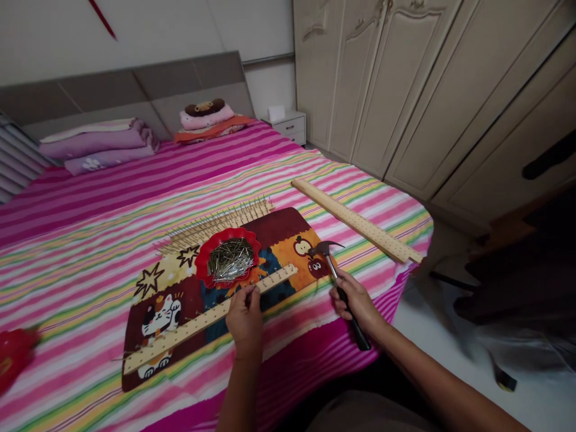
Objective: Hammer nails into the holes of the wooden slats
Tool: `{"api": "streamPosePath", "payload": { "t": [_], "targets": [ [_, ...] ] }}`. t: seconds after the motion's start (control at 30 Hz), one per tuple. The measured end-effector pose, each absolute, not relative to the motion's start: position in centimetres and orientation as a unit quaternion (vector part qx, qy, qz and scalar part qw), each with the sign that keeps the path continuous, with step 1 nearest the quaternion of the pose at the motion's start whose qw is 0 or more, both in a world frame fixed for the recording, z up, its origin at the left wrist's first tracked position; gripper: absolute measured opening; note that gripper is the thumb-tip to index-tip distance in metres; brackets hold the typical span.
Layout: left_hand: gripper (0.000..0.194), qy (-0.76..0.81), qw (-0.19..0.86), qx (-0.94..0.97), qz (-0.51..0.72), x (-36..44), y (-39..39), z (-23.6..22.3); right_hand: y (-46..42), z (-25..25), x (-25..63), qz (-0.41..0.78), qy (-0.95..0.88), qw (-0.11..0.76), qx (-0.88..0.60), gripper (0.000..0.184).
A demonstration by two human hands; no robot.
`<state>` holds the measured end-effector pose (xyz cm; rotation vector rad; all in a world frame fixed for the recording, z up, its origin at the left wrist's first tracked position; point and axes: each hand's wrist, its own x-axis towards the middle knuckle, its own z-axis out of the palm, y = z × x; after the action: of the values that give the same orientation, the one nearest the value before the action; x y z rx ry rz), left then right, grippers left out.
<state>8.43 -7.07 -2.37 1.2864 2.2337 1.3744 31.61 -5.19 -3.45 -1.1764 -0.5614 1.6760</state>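
Note:
My right hand is wrapped round the black grip of a claw hammer, its dark metal head raised over the right side of a patterned mat. My left hand is closed in a pinch at a narrow wooden strip with rows of holes; what the fingertips hold is hidden. Several nails stand in the strip's right part, and a few show at its left end. Just behind the strip, a red scalloped bowl holds a heap of loose nails. The mat lies under bowl and strip.
Beyond the mat lie wooden strips bristling with nails. To the right rests a stack of perforated wooden strips. Everything sits on a striped bed cover. Folded bedding lies by the headboard; a red object is at left.

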Motion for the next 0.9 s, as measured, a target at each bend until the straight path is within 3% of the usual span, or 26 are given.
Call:
{"api": "streamPosePath", "payload": {
  "t": [0.17,0.47,0.73,0.9],
  "targets": [
    [0.025,0.759,0.085,0.457,0.457,8.3,-7.1,-3.1,-7.2,0.3,30.7,0.674,-0.335,0.437,-0.493,0.059],
    [0.022,0.751,0.087,0.461,0.465,8.4,-7.4,-3.4,-7.9,3.9,28.3,0.496,-0.729,0.307,-0.359,0.038],
    [0.017,0.756,0.056,0.484,0.436,8.4,-7.5,-3.6,-7.9,5.1,27.1,0.465,-0.772,0.26,-0.347,0.039],
    [0.022,0.742,0.059,0.486,0.459,8.4,-7.4,-3.7,-7.7,3.9,28.1,0.503,-0.684,0.355,-0.391,0.042]
  ]
}}
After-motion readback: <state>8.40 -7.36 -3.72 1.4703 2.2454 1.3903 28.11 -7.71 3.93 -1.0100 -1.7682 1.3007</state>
